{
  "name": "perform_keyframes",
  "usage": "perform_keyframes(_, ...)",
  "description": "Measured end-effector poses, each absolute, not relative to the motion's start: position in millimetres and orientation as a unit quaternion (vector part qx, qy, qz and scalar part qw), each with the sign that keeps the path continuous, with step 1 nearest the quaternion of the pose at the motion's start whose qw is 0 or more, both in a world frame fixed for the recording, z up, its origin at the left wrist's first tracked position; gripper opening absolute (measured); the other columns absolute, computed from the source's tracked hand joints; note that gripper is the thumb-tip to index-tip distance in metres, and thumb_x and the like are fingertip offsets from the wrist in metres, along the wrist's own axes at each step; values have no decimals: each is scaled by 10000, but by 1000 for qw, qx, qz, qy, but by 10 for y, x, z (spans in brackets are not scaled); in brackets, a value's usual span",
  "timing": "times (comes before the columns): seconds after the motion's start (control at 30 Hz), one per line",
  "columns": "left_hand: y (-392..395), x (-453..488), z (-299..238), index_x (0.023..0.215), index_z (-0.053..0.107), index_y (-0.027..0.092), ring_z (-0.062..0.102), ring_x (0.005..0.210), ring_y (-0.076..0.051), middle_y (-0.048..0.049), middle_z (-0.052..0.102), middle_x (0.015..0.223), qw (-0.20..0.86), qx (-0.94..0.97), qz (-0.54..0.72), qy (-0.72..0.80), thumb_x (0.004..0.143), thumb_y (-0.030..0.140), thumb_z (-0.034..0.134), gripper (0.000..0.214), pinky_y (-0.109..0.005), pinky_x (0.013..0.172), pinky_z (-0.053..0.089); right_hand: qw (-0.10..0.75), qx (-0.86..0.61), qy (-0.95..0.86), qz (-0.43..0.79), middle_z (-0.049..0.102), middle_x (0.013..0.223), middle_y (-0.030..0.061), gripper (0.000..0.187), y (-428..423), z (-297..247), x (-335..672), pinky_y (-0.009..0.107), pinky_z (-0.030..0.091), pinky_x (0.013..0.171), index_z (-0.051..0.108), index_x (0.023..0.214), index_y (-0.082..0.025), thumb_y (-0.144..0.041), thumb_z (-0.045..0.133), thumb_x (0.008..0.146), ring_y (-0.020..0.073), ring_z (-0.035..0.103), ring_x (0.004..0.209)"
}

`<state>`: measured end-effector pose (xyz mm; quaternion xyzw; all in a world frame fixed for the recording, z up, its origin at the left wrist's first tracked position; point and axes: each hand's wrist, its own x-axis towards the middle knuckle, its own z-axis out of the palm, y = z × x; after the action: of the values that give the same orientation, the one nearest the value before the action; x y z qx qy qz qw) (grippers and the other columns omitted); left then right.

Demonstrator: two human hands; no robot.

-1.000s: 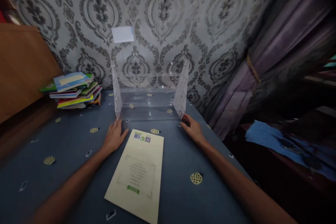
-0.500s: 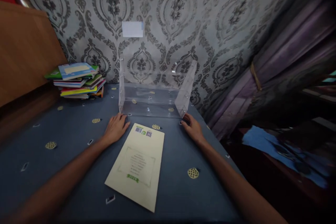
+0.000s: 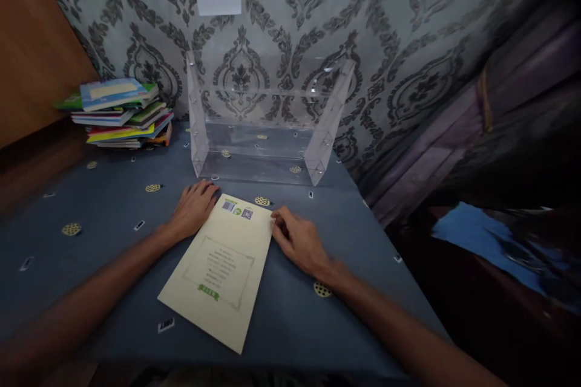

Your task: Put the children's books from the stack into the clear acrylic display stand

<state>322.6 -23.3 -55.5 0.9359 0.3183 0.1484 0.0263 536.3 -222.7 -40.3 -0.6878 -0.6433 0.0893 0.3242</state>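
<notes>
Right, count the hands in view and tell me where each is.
2. The left hand lies on the blue tablecloth, beside the upper-left edge of the cream booklet; the right hand is at the booklet's upper-right corner. Neither is hidden.

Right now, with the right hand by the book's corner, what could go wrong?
The right hand is at just the far right corner of the book, so the book might swivel or slip if pulled from there.

The left hand lies just in front of the clear rack, so a forward push could nudge the rack.

The stack of books is unevenly piled, so a bump to the table might make its upper books slide.
</notes>
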Motion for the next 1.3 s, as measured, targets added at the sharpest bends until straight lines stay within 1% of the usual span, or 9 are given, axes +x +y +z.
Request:
perform_keyframes(0.17,-288,3239,-594,1248,598,196,498,1293,-290,-121,586,1340,36,934,168,312,1004,225,347,351,-480,1057,417,389,-687,-599,135,678,795,15,111,-2245,-404,5317,279,478,616,546,1003,-229,-256,463,934,167,634,668)
perform_keyframes(0.37,-401,3393,-652,1197,624,191,515,1262,-270,-119,608,1297,56,946,180,265,1004,164,337,348,-449,1046,427,445,-684,-552,173,707,895,37,172,-2177,-438,5476,279,506,621,592,1032,-219,-276,495,903,158,648,704)
perform_keyframes(0.57,-470,3627,-642,1173,627,197,532,1211,-252,-105,619,1249,56,957,175,225,1012,182,353,318,-434,1034,436,447,-689,-551,146,674,881,34,173,-2133,-462,5562,278,503,609,630,988,-218,-246,502,876,159,627,711)
perform_keyframes(0.7,-432,3699,-590,1129,633,186,561,1139,-241,-98,630,1197,65,963,178,194,1008,154,350,310,-410,980,457,443,-690,-553,145,658,887,40,165,-2136,-443,5593,282,520,632,645,945,-210,-235,498,876,158,625,720)
perform_keyframes(0.83,-329,3782,-551,1076,646,191,570,1059,-237,-89,640,1115,63,967,179,171,1020,189,356,295,-394,924,463,435,-691,-560,144,643,854,32,143,-2133,-425,5609,283,530,648,645,888,-212,-211,503,871,152,610,698)
perform_keyframes(1.13,-155,3988,-548,1074,638,181,576,964,-217,-73,636,1059,51,965,187,178,1032,221,341,302,-355,858,461,398,-710,-571,111,632,848,28,158,-2130,-451,5704,287,535,645,651,900,-219,-194,496,873,154,602,668)
perform_keyframes(1.17,-160,3988,-545,1080,635,181,577,965,-217,-72,637,1054,53,962,194,184,1029,217,345,297,-354,861,461,385,-713,-578,95,636,878,42,162,-2121,-449,5712,307,545,680,653,910,-217,-190,498,874,170,619,712)
perform_keyframes(1.23,-187,3969,-531,1090,629,179,576,970,-223,-72,640,1048,55,958,208,192,1023,207,348,289,-362,875,458,359,-714,-599,48,645,1010,99,164,-2091,-445,5708,380,556,811,660,931,-203,-184,507,877,236,651,911)
perform_keyframes(1.3,-228,3934,-511,1091,627,173,572,978,-231,-76,647,1047,60,956,218,187,1020,193,346,290,-376,887,449,337,-697,-633,8,632,1161,153,173,-2046,-440,5675,466,518,951,664,968,-188,-173,510,891,305,600,1151)
